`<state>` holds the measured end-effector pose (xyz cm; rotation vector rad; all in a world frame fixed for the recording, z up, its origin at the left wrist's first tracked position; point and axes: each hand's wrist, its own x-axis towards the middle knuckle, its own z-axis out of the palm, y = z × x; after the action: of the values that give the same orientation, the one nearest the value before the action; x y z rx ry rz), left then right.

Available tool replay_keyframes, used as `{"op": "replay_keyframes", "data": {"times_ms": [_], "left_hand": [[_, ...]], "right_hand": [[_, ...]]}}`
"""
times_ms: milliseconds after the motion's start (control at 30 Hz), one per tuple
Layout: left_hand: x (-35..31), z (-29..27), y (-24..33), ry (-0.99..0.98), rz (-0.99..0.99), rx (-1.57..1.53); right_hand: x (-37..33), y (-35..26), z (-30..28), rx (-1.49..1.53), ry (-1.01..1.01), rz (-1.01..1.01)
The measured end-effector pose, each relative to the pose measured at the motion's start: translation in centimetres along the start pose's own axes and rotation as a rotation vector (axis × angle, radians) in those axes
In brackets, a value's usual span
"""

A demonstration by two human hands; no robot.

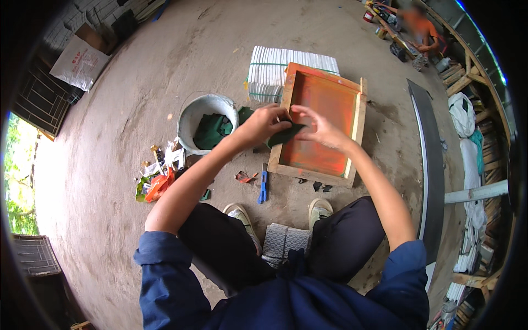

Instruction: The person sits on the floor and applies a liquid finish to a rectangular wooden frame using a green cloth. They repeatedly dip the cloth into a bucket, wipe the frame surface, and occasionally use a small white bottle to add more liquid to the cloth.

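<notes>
My left hand is closed on a dark green piece that looks like cloth or foam, held over the near left side of a wooden frame. An orange-stained panel fills the frame. Just right of the green piece, my right hand has its fingers apart; whether a fingertip touches the piece I cannot tell. Left of my hands stands a whitish bucket with more dark green pieces inside. A blue utility knife lies on the floor below the frame's left corner.
A strapped stack of white sheets sits behind the frame. Colourful scraps lie beside the bucket. Between my shoes is a tied grey patterned bundle. A long dark board lies to the right. Another person sits at the far right.
</notes>
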<state>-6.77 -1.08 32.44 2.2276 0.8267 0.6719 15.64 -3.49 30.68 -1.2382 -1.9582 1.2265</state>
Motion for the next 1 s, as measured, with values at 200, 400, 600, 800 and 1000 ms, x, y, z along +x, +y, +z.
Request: {"op": "replay_keyframes", "data": {"times_ms": [200,400,600,800,1000], "left_hand": [[-0.1,1.4,1.3,0.07,-0.128,-0.006],[-0.2,-0.6,0.4,0.33,-0.252,-0.018],[-1.8,-0.2,-2.9,0.318,-0.45,0.102],[-6.6,0.0,-7.7,0.44,-0.374,0.122],[-13.8,1.6,-8.4,0.179,-0.518,0.16]], "right_hand": [[-1.3,-1.1,-0.5,-0.131,0.114,0.034],[0.0,1.2,-2.4,0.133,0.194,-0.018],[4.3,7.8,-0.8,-0.106,0.17,0.081],[7.8,10.0,4.4,-0.251,-0.194,0.191],[9.0,12.6,11.0,-0.427,-0.486,0.106]]}}
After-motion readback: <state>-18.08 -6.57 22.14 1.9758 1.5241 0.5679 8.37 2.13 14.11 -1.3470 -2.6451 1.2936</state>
